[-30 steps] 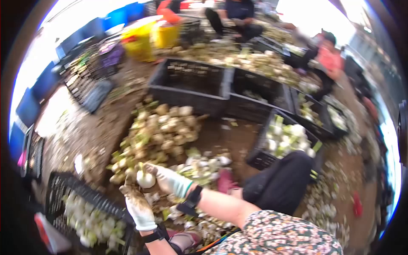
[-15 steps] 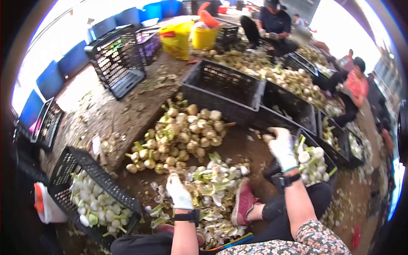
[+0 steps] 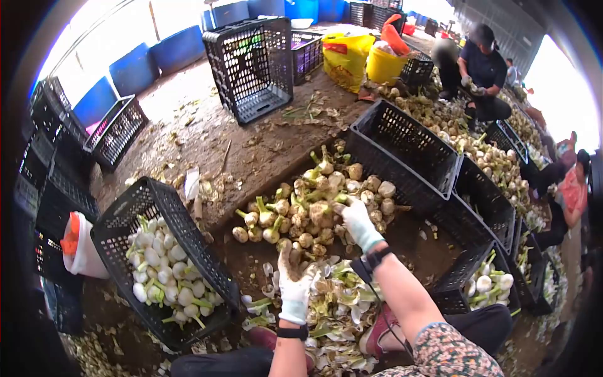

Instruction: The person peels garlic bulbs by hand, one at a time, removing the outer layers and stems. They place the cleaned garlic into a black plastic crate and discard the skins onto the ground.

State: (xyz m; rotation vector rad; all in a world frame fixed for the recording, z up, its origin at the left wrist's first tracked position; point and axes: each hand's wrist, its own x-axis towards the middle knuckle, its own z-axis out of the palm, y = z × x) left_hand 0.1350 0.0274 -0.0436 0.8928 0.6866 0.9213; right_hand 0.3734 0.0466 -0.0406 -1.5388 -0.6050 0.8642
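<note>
A pile of unpeeled garlic bulbs [image 3: 301, 221] with green stems lies on the ground in front of me. My right hand [image 3: 359, 225], in a white glove, is at the pile, its fingers closed at the stem of a large brownish garlic bulb [image 3: 321, 214]. Nearer to me, my left hand [image 3: 295, 288] has a soiled glove, with thumb and fingers apart and nothing seen between them. Beneath my hands lies a heap of stripped garlic skins [image 3: 342, 295]. Peeled white bulbs [image 3: 166, 264] fill part of a tilted black crate [image 3: 207, 264] at left.
More peeled bulbs [image 3: 491, 284] sit in a crate by my right knee. Black crates [image 3: 402, 160] line the pile's far right side. A standing crate [image 3: 248, 75], yellow bag [image 3: 345, 60] and white bucket [image 3: 88, 254] are around. Co-workers [image 3: 483, 75] sit by more garlic.
My right hand has gone from beside the right-hand crate to the garlic pile and onto a bulb. The left hand's fingers have spread. The view has swung left.
</note>
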